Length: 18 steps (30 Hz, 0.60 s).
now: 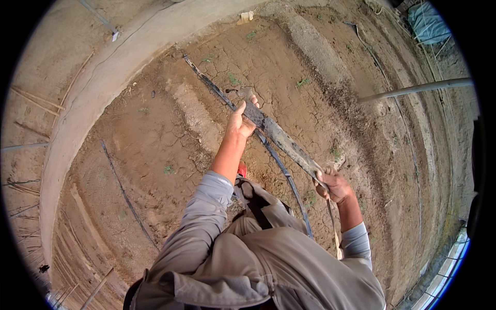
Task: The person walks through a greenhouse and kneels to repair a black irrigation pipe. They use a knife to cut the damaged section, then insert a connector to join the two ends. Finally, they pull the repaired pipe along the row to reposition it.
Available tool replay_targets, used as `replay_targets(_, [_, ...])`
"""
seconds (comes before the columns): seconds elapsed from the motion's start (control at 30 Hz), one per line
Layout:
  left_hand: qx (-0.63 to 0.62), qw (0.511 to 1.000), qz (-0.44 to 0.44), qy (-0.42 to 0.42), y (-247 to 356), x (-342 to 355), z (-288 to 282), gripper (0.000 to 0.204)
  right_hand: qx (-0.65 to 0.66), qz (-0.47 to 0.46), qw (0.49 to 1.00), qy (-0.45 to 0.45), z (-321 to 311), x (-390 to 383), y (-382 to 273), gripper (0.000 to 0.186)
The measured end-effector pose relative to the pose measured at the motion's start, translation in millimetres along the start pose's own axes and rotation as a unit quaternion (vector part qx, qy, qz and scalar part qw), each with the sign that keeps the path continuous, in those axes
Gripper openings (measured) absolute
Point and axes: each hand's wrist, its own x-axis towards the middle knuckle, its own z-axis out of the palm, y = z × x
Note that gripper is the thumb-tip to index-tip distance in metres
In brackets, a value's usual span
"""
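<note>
A flat, dark strip caked with pale soil, like drip irrigation tape (289, 147), is stretched slantwise between my hands. My left hand (242, 118) grips its far, darker end, thumb on top and fingertips showing beyond the edge. Lower and to the right, my right hand (333, 187) is closed around the near end, fingers curled over it. From below that hand a thin strip (333, 222) hangs toward my right sleeve. Under the held piece, a black drip line (281, 165) lies along the ground; whether the two join is hidden by my left hand.
Cracked brown soil (274, 67) with small green seedlings (303, 81) spreads around me. More dark lines lie at left (124, 188) and right (408, 134). A pale curved earthen edge (77, 126) bounds the left. A pole (413, 90) juts in at right, near a blue-green sheet (429, 23).
</note>
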Motion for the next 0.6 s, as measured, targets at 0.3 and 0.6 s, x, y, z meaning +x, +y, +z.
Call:
replay_targets(0.3, [-0.141,0.985,0.061,-0.076,129,100,31,0.034,-0.042,0.082,0.992,0.083,-36,-29,-36,0.026])
replay_targets(0.6, [0.063,0.991,0.106,-0.057,218,133,52,0.027,-0.100,0.202,0.968,0.113,-55,6,-37,0.038])
